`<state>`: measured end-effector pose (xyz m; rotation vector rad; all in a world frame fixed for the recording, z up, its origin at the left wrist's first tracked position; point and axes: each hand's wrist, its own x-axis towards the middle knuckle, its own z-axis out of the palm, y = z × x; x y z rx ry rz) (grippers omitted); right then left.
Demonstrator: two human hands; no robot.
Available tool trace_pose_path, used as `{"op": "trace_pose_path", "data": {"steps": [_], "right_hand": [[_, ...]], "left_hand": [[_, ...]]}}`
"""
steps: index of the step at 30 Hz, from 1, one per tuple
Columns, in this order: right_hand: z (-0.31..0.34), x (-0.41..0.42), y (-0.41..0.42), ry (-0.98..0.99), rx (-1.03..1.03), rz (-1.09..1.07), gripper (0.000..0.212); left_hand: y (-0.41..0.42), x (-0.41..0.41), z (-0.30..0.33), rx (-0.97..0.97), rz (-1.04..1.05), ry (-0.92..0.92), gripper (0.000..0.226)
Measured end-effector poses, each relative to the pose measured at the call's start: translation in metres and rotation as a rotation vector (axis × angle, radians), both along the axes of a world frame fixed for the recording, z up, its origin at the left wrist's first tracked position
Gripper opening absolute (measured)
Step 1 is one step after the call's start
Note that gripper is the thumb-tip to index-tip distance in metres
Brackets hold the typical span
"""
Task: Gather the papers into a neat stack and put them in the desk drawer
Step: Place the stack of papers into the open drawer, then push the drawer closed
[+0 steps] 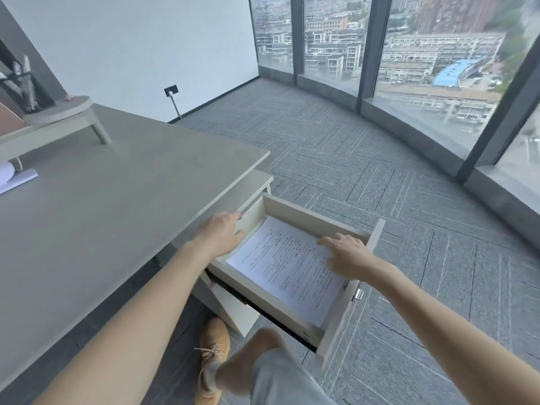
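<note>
While the right hand (346, 257) lies palm down with fingers spread and only loosely curved, its fingertips press on the right edge of the stack of white printed paper sheets (287, 268), gripping nothing. Opposite it, the left hand (223, 235) is also open, fingers extended and slightly parted; its palm rests over the near-left wall of the pale beige wooden drawer (344, 311), at the front edge of the worktop, with the fingertips reaching toward the drawer's far-left corner. Whether those fingers touch the paper cannot be told.

Inside the pulled-out drawer the sheets lie flat on the bottom, squared into one pile, text side up, filling most of the floor of the compartment and sitting close to its near and right walls. A small metal latch (358, 294) shows on the outer side of the drawer's right wall.

Beyond the left hand spreads the grey matte worktop (102, 206), with a purple-white notebook (17, 179) at its left edge and a low grey riser shelf (62, 112) near its far-left corner. Below the drawer, a tan lace-up shoe (211, 361) and a knee in grey shorts (280, 378) stand on the grey striped carpet floor (365, 159). Tall dark-framed windows (371, 48) curve along the far side of the floor.
</note>
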<state>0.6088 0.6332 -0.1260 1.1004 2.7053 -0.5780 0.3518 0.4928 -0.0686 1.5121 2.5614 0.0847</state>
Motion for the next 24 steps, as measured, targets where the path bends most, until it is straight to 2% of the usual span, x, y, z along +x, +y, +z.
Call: {"op": "trace_pose_path", "data": {"steps": [4, 7, 10, 12, 15, 18, 24], "right_hand": [[0.016, 0.036, -0.012, 0.072, 0.042, -0.032, 0.068], [0.016, 0.058, -0.022, 0.081, 0.038, -0.051, 0.06], [0.009, 0.07, -0.031, 0.135, -0.045, -0.199, 0.062], [0.007, 0.074, -0.032, 0.207, -0.147, -0.291, 0.072], [0.003, 0.077, -0.026, 0.294, -0.321, -0.385, 0.087], [-0.004, 0.075, -0.018, 0.33, -0.422, -0.445, 0.092], [-0.01, 0.043, -0.013, 0.369, -0.491, -0.44, 0.097]], "left_hand": [[-0.007, -0.01, 0.022, 0.118, -0.001, 0.04, 0.041], [-0.011, -0.012, 0.025, 0.173, 0.016, 0.07, 0.041], [-0.015, -0.011, 0.02, 0.064, 0.069, 0.102, 0.059], [-0.016, -0.013, 0.015, -0.059, 0.109, 0.133, 0.076], [-0.017, -0.023, 0.01, -0.081, 0.1, 0.13, 0.09], [-0.016, -0.037, 0.013, -0.091, 0.048, 0.117, 0.092], [-0.026, -0.067, 0.013, -0.131, 0.025, 0.107, 0.092]]}}
